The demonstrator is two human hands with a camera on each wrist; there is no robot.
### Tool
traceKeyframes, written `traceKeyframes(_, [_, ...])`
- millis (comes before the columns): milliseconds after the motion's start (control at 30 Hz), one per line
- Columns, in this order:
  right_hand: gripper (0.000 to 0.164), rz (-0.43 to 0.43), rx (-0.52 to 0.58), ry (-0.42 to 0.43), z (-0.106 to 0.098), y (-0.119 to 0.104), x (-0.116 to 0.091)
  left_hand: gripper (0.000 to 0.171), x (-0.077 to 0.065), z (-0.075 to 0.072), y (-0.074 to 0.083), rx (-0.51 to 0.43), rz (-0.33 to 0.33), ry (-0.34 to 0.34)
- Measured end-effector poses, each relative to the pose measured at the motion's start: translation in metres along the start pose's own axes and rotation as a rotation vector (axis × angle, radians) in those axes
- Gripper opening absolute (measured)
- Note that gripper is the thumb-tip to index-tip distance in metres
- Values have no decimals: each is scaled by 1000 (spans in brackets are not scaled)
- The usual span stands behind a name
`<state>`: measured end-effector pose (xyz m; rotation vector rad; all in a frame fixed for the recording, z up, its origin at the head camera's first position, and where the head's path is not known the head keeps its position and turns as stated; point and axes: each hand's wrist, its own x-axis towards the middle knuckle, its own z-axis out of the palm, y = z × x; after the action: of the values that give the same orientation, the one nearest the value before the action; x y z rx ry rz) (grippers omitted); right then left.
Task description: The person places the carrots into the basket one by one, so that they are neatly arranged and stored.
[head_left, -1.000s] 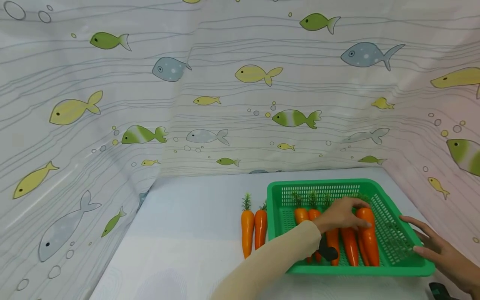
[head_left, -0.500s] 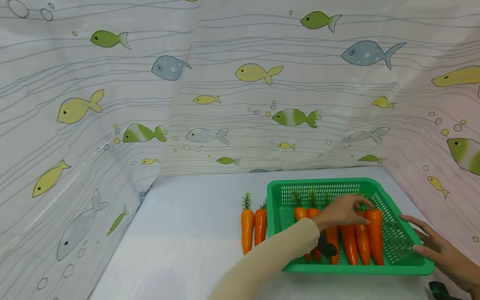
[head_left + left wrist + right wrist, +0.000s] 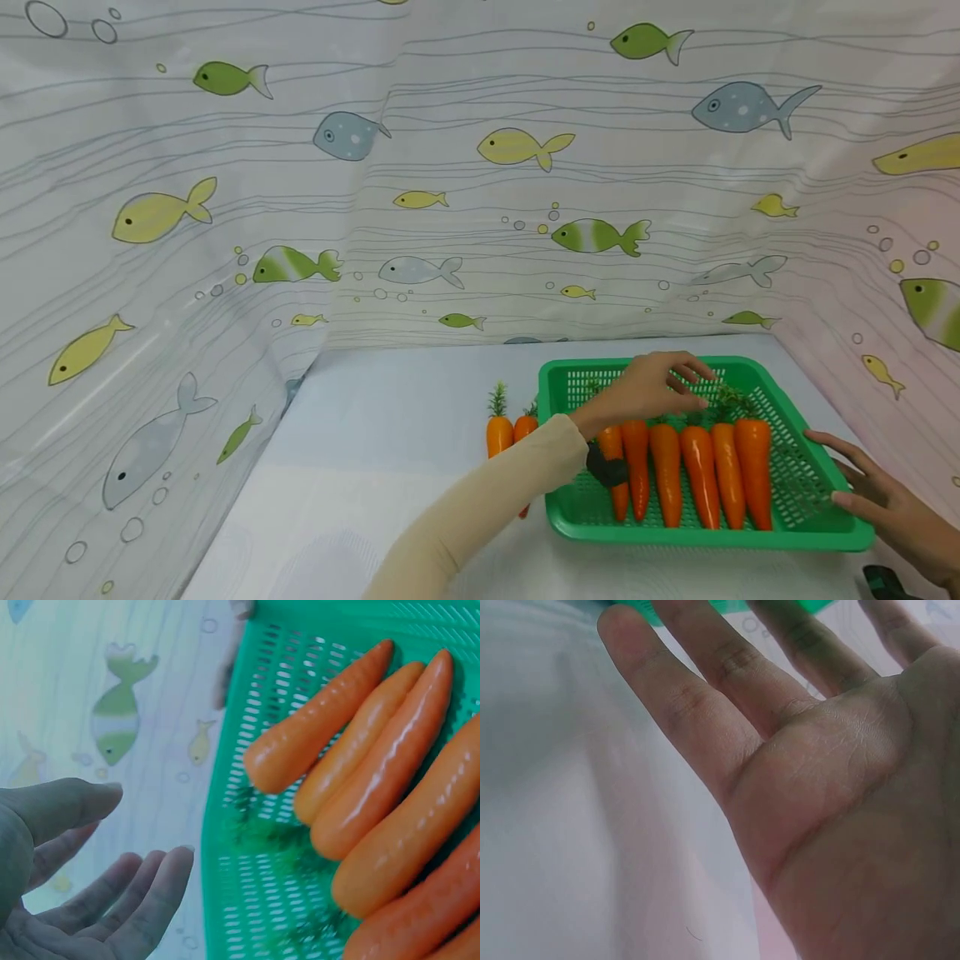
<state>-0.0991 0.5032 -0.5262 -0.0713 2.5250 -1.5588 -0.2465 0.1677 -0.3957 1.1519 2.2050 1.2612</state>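
A green plastic basket [image 3: 712, 540] holds a row of several orange carrots [image 3: 666, 475] with leafy green tops [image 3: 729, 402], lying side by side. Over the basket's far left part hovers my left hand [image 3: 648, 387], fingers spread and slightly bent, with nothing in it. In the left wrist view, that hand [image 3: 112, 885] is apart from the carrots [image 3: 382, 765], its thumb and fingers separated. My right hand [image 3: 877, 492] touches the basket's right rim with its fingertips and thumb. The right wrist view shows its fingers [image 3: 697, 705] extended, tips near the green edge.
Two more carrots [image 3: 500, 435] lie on the white table [image 3: 375, 433] left of the basket, partly behind my left sleeve [image 3: 487, 500]. A fish-patterned sheet [image 3: 450, 233] forms walls around the table. A dark object [image 3: 883, 582] shows at the lower right.
My left hand has laid the rightmost carrot down a little further right, released it, then drawn back up and left. My right hand has stayed at the rim.
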Motion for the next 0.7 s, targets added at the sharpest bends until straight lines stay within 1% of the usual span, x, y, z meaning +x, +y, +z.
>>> traceKeyframes(67, [77, 6, 4, -2, 0, 1, 0, 34, -6, -9, 1, 27, 33, 7])
traceKeyframes(167, [76, 7, 7, -9, 0, 1, 0, 32, -16, -19, 2, 53, 64, 22])
traceKeyframes(300, [75, 8, -3, -29, -1, 3, -1, 31, -31, -29, 0, 69, 95, 42])
traceKeyframes(433, [76, 38, -8, -33, -2, 1, 0, 30, -48, -38, -5, 77, 119, 65])
traceKeyframes(533, [77, 50, -6, -34, -3, 1, 0, 30, -62, -46, -9, 92, 120, 90])
traceKeyframes(633, [77, 36, -1, -42, -3, 3, -1, 30, -75, -54, -16, 100, 114, 119])
traceKeyframes(700, [76, 44, -4, -36, -3, 4, 0, 29, -83, -60, -20, 97, 107, 137])
